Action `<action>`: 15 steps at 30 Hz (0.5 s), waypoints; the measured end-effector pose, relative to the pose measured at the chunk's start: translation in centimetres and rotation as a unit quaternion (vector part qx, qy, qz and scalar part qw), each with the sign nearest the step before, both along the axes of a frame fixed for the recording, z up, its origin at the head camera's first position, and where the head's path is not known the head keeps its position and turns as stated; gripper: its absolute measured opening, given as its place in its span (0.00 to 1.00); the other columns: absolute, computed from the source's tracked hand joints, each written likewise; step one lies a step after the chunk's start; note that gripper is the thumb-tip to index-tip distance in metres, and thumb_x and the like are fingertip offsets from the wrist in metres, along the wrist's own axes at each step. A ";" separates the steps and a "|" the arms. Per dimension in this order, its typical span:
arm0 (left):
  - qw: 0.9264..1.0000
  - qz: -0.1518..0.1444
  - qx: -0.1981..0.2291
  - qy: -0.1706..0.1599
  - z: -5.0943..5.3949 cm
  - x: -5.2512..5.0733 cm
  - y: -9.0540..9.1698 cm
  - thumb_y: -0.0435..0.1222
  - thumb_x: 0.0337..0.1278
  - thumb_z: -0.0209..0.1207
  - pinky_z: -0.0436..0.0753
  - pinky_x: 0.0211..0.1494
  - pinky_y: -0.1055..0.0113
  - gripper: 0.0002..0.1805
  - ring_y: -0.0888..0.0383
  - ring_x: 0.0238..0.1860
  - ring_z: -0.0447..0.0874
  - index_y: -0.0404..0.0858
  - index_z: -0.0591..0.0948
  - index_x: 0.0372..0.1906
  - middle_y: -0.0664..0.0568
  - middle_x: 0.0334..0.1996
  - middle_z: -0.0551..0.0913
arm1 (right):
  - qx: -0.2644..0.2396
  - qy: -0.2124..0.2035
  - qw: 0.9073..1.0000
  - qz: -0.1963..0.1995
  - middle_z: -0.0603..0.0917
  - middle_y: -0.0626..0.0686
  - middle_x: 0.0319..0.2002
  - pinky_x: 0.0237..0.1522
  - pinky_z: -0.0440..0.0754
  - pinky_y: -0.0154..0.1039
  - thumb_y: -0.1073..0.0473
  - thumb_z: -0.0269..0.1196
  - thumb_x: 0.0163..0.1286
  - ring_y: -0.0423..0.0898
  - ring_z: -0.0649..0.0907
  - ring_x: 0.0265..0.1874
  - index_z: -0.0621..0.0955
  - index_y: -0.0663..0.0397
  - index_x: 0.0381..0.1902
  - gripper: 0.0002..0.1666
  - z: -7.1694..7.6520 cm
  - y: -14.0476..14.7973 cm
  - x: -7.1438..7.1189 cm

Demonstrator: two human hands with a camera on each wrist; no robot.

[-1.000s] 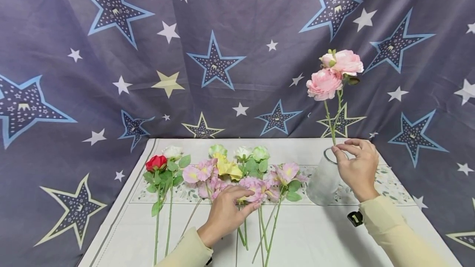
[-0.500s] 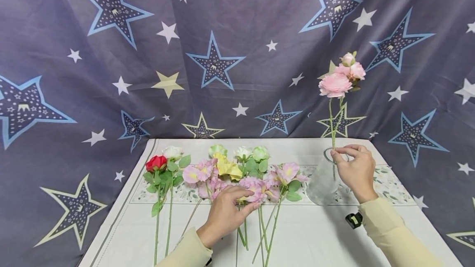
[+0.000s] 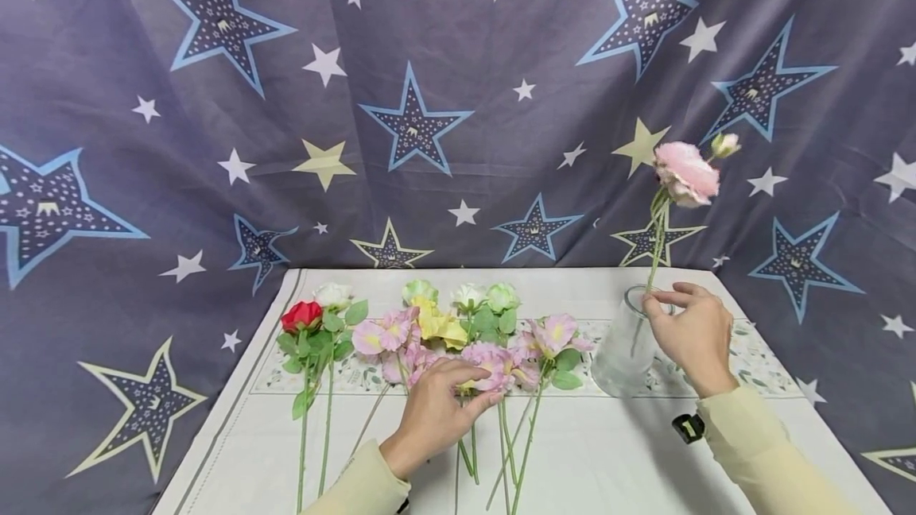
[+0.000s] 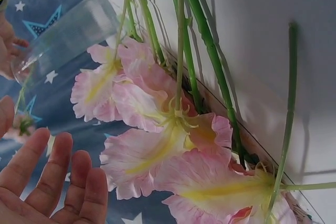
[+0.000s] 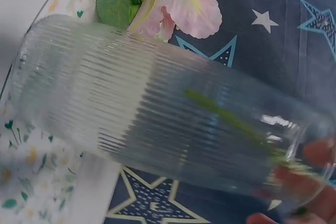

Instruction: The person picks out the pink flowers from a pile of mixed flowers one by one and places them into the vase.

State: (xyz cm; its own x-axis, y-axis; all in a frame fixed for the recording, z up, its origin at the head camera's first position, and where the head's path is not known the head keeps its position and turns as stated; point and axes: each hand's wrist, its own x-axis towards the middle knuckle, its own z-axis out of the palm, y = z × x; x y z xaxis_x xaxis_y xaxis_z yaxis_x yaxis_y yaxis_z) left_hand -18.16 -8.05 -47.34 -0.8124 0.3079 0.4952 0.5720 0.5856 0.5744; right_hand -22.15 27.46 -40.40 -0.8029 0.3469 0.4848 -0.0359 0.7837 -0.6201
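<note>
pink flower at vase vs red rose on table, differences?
Color: the pink flower is pale; the red rose is deep red. Pose: the pink flower is nearly upright, stem inside the vase; the red rose lies on the table. Contact: the right hand pinches the pink flower's stem; no hand touches the red rose. Both have green stems.

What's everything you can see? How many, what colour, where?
Peony-like flower: one bloom and bud showing, pink, stem in vase
Vase: one, clear, right
Red rose: one, red, far left
White roses: two, white, left and middle
Pale green flowers: two, pale green, middle
Yellow flowers: count unclear, yellow, middle
Iris-like flowers: several, pink, middle
Stems and leaves: many, mostly green, around the flowers
Tablecloth: one, white, underneath
Leaf-print strip: one, white-green, across tablecloth
Curtain: one, purple-grey with stars, behind
Wrist devices: two, black, cuffs
Sleeves: two, cream, bottom
Left hand: one, bare, by the iris-like flowers
Right hand: one, bare, pinching the stem
</note>
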 end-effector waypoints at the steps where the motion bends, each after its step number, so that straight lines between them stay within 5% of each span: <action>1: 1.000 -0.001 0.000 0.002 0.0 0.0 0.0 0.46 0.53 0.76 0.85 0.50 0.58 0.15 0.60 0.47 0.85 0.47 0.90 0.45 0.59 0.43 0.89 | 0.004 0.012 1.000 -0.004 0.84 0.63 0.57 0.56 0.68 0.64 0.52 0.68 0.65 0.69 0.79 0.56 0.91 0.60 0.40 0.16 0.0 -0.1 0.2; 8: 1.000 0.004 -0.004 0.004 0.0 0.0 -0.1 0.49 0.55 0.74 0.85 0.52 0.57 0.16 0.60 0.48 0.85 0.47 0.90 0.45 0.58 0.43 0.89 | -0.014 0.106 0.994 -0.026 0.88 0.64 0.41 0.43 0.73 0.56 0.50 0.73 0.63 0.63 0.84 0.42 0.87 0.61 0.32 0.17 0.0 -0.9 0.0; 15: 1.000 0.001 -0.006 -0.002 0.0 0.1 -0.1 0.49 0.55 0.75 0.84 0.53 0.57 0.17 0.59 0.49 0.85 0.46 0.90 0.46 0.58 0.44 0.89 | -0.063 0.060 0.995 -0.050 0.88 0.64 0.41 0.41 0.72 0.44 0.47 0.71 0.65 0.58 0.84 0.41 0.87 0.62 0.45 0.22 0.3 -0.2 -0.9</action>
